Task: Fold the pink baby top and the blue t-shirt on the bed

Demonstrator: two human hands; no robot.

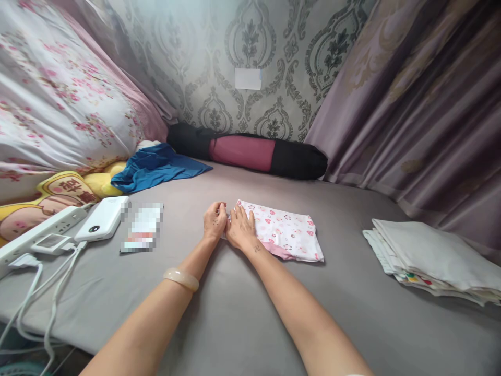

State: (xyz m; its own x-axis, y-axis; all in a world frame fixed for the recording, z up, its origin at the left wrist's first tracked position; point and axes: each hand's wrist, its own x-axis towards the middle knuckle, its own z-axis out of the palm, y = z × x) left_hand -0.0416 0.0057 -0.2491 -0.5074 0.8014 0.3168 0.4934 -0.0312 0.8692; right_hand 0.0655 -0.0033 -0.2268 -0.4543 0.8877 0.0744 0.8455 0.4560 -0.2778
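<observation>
Yellow cushion (74,189) well left of the patterned cloth (291,230) has brownish characters, too blurry for me to read. Cloth's lying flat on the gray sheet (242,318). Right hand (239,228) is palm-down on its left end, fingers slightly spread. Left hand (214,223) is curled by that same end, can't tell if it's pinching anything. Folded white fabrics (434,253) sit right of the cloth.

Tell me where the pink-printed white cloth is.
In the head view, the cloth lies mostly right of centre on the grey sheet, partly under the right hand.
</observation>
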